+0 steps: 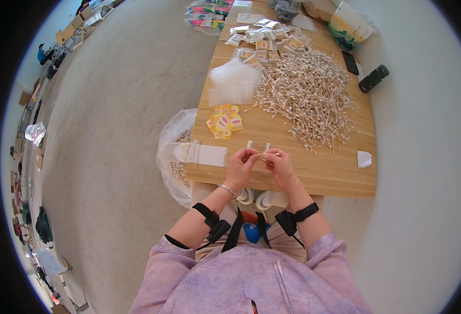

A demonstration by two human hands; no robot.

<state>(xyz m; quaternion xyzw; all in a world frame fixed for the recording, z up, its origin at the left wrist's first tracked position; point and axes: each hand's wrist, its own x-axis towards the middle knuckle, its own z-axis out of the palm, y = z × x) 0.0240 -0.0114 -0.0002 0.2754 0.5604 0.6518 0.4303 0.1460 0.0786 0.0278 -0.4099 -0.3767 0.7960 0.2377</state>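
Head shows left hand (242,166) and right hand (280,166) near tabletop (331,174) edge, room rightward.

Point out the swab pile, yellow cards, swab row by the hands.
Swab pile (314,91): head view, middle of heap.
Yellow cards (223,123): head view, middle of cluster.
Swab row (258,146): head view, middle of sticks.

From above the person's mottled lilac fabric top (225,280), the head-worn wide fisheye camera looked down and forward, close over a light-brown wooden table (324,175), taking in grey concrete floor (115,146) leftward.
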